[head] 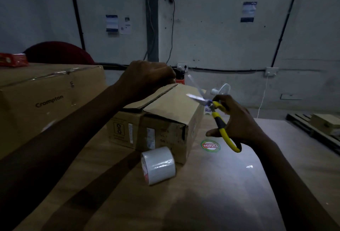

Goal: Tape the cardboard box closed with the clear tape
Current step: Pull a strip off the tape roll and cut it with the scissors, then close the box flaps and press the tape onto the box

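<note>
The cardboard box (165,113) sits on the counter (220,184), flaps down. At the far end of its seam the fingers of the left hand (147,78) are curled; I cannot tell whether they pinch anything. The clear tape roll (159,167) lies nearer than those fingers. To their right, the fingers of the right hand (237,120) are clamped on scissors (219,118), blades apart.

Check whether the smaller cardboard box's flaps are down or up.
Down: the smaller cardboard box flaps meet along a centre seam, left hand on their far end.
</note>
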`<state>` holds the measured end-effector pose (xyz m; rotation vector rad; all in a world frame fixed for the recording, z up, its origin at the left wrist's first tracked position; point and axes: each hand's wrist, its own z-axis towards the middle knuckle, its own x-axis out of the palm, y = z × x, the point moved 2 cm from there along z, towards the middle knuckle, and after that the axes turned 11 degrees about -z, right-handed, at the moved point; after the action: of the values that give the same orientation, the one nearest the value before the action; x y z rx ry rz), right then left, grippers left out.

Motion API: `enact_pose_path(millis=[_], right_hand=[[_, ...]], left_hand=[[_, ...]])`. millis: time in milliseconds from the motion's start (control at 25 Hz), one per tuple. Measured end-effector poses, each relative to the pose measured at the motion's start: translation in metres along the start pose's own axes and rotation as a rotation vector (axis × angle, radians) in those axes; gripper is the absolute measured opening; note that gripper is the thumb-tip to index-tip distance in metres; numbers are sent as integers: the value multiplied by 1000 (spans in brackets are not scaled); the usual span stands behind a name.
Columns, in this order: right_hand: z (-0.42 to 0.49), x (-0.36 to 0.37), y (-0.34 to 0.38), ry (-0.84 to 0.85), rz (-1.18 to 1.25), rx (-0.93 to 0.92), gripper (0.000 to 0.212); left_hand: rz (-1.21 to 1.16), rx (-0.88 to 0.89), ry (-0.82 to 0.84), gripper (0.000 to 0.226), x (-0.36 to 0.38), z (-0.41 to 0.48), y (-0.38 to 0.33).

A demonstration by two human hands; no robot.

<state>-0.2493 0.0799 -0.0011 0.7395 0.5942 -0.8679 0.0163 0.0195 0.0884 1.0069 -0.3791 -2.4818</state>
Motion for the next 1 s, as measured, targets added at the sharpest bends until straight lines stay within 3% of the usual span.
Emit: enact_pose_path(millis=[80, 200, 280, 400, 480, 760, 800, 880, 960, 1000], right_hand=[[-6, 6, -9, -86, 38, 119, 78], [-10, 20, -36, -203, -192, 462, 50], [-16, 25, -52, -87, -361, 719, 52], [-32, 38, -69, 224, -475, 867, 53], [-44, 53, -77, 356, -517, 874, 46], [-52, 64, -77, 540, -551, 766, 43], [-46, 59, -68, 496, -532, 718, 44], [-31, 50, -39, 221, -386, 533, 39], [-19, 49, 0, 3, 5, 318, 28], [-16, 53, 17, 16, 242, 254, 26]], left_hand=[[-12, -22, -10, 19, 1, 1, 1], [0, -45, -9, 27, 1, 4, 0], [2, -66, -6, 30, 1, 7, 0], [1, -86, -6, 31, 3, 10, -2], [-11, -105, -8, 31, 3, 12, -3], [-8, -161, 12, 38, 2, 15, -4], [-4, -168, 15, 39, 3, 15, -4], [-2, -176, 21, 39, 4, 15, -5], [-18, -183, 26, 40, 4, 16, -6], [-27, -189, 28, 40, 4, 17, -7]])
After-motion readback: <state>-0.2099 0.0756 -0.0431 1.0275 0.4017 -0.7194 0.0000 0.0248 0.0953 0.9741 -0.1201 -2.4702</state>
